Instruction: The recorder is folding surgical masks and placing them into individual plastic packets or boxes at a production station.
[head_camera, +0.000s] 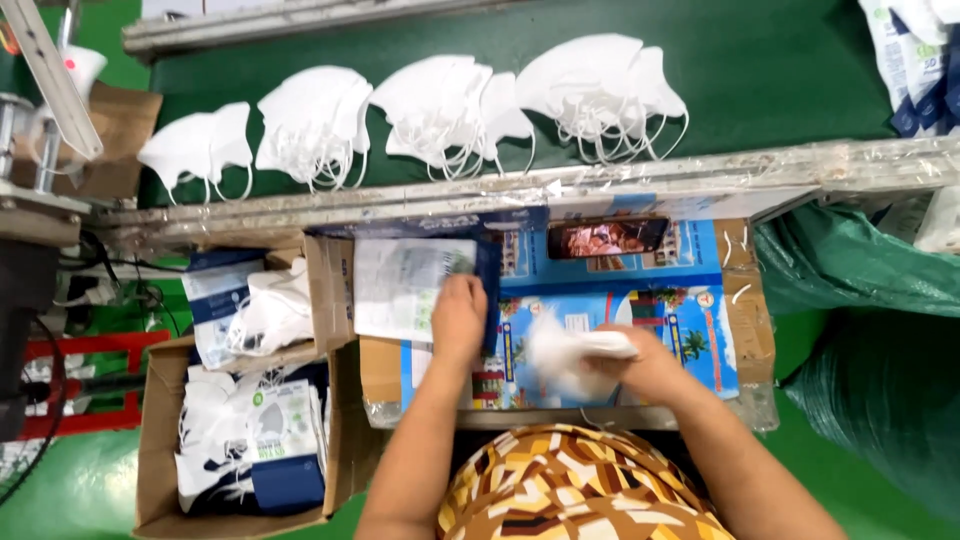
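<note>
A flattened printed carton forms the surface (700, 330) below a green conveyor. The right hand (645, 368) is closed around a white mask (570, 355) at about 5 o'clock: light, soft, crushable, best pinched at its folded edge. The left hand (458, 318), fingers spread, presses a slippery flat pouch (400, 288) at 9 o'clock.
</note>
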